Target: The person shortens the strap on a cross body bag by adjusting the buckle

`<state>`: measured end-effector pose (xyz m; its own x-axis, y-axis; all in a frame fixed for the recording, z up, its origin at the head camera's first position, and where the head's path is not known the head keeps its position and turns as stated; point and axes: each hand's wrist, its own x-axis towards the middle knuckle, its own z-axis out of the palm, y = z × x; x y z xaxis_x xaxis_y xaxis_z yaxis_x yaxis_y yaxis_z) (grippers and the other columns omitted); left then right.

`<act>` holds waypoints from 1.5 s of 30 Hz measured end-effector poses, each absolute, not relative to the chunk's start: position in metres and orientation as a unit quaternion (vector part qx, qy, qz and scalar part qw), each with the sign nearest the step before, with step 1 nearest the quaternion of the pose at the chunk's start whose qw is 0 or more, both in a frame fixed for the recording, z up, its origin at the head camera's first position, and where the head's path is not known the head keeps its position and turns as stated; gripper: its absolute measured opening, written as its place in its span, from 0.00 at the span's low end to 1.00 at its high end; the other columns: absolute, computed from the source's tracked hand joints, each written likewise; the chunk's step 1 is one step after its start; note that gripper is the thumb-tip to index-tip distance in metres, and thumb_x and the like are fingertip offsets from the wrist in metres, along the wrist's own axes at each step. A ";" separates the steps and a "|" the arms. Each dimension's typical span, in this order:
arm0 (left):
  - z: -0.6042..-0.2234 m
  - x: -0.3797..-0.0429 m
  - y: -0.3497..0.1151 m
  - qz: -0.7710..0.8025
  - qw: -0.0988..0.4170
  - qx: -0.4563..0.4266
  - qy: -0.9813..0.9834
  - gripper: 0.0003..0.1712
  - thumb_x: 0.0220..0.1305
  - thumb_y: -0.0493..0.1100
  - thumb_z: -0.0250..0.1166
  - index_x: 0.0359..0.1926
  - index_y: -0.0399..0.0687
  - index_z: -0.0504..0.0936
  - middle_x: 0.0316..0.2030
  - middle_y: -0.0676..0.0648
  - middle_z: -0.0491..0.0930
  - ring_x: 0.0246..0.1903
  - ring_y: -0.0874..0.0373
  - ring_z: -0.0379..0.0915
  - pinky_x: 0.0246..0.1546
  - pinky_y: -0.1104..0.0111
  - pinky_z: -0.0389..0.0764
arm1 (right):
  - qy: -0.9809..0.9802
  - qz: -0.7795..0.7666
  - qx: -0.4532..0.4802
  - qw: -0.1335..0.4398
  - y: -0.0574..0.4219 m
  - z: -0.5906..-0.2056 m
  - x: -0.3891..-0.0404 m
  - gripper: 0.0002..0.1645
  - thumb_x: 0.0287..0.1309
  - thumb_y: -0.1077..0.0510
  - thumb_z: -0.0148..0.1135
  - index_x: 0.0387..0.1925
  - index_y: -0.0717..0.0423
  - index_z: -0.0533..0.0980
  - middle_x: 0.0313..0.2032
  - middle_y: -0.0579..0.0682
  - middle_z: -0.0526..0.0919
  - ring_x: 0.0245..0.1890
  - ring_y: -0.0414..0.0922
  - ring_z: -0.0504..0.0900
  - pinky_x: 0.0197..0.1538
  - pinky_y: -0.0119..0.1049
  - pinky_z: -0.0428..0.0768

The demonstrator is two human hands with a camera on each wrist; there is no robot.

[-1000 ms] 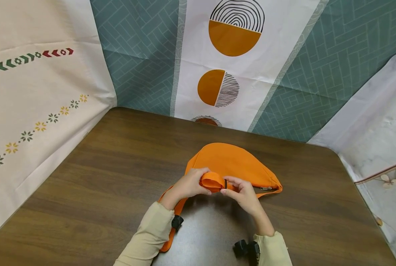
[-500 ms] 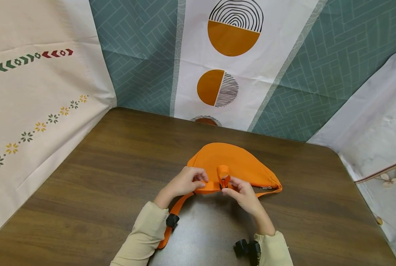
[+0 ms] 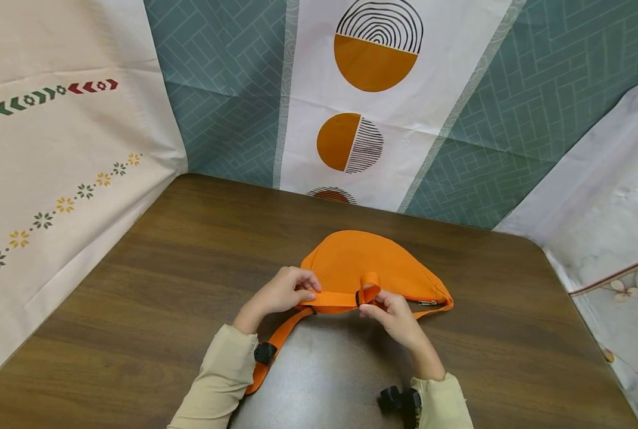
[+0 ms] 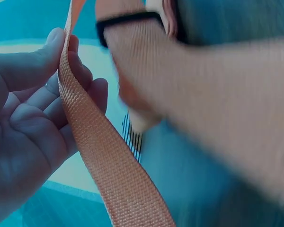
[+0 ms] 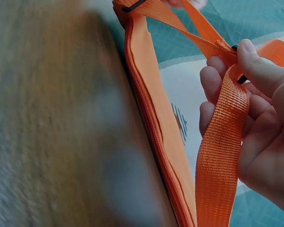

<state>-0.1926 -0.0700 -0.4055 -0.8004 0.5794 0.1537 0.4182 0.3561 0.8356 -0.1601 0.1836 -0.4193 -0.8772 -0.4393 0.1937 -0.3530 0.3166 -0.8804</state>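
Observation:
An orange waist bag [image 3: 369, 259] lies on the table, its zipper [image 5: 151, 118] along the side nearest me. Its orange strap [image 3: 335, 299] stretches between my two hands above the bag's near edge. My left hand [image 3: 289, 289] pinches the strap between thumb and fingers; the left wrist view shows the webbing [image 4: 97, 130] running down past the fingers. My right hand [image 3: 391, 310] pinches the strap at a black slider [image 5: 241, 79], where a loop of webbing [image 3: 370, 286] stands up. Another black strap ring [image 4: 128, 21] shows in the left wrist view.
A length of strap [image 3: 283, 333] trails beside my left forearm on the brown wooden table [image 3: 190, 286]. A black wrist camera [image 3: 265, 353] sits at my left cuff, another [image 3: 391, 399] at my right. Patterned cloths [image 3: 227, 89] hang behind and beside the table.
My left hand has moved left, drawing the strap out straight from the right hand. The big loop between the hands has become a smaller one at the slider. My right hand stays nearly in place.

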 end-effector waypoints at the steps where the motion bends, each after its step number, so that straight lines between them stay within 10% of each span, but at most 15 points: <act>1: -0.405 -0.193 -0.072 0.479 0.084 0.301 0.820 0.02 0.54 0.29 0.62 0.30 0.37 0.79 0.24 0.51 0.76 0.24 0.63 0.70 0.25 0.72 0.74 | 0.811 -0.531 -0.243 0.038 0.185 -0.419 -0.160 0.08 0.54 0.68 0.57 0.37 0.71 0.73 0.27 0.55 0.79 0.27 0.56 0.77 0.34 0.33 0.77; 35: -0.399 -0.193 -0.056 0.447 0.106 0.305 0.834 0.04 0.53 0.35 0.65 0.30 0.41 0.78 0.24 0.53 0.75 0.23 0.63 0.68 0.27 0.73 0.72 | 0.797 -0.565 -0.213 0.024 0.186 -0.415 -0.162 0.16 0.53 0.68 0.59 0.44 0.73 0.71 0.29 0.60 0.80 0.27 0.57 0.76 0.32 0.32 0.76; 45: -0.395 -0.191 -0.037 0.467 0.068 0.306 0.827 0.02 0.53 0.34 0.64 0.28 0.41 0.78 0.23 0.54 0.75 0.23 0.63 0.69 0.27 0.73 0.72 | 0.792 -0.578 -0.192 0.045 0.185 -0.413 -0.161 0.21 0.51 0.68 0.60 0.47 0.75 0.70 0.35 0.63 0.80 0.27 0.42 0.79 0.35 0.30 0.77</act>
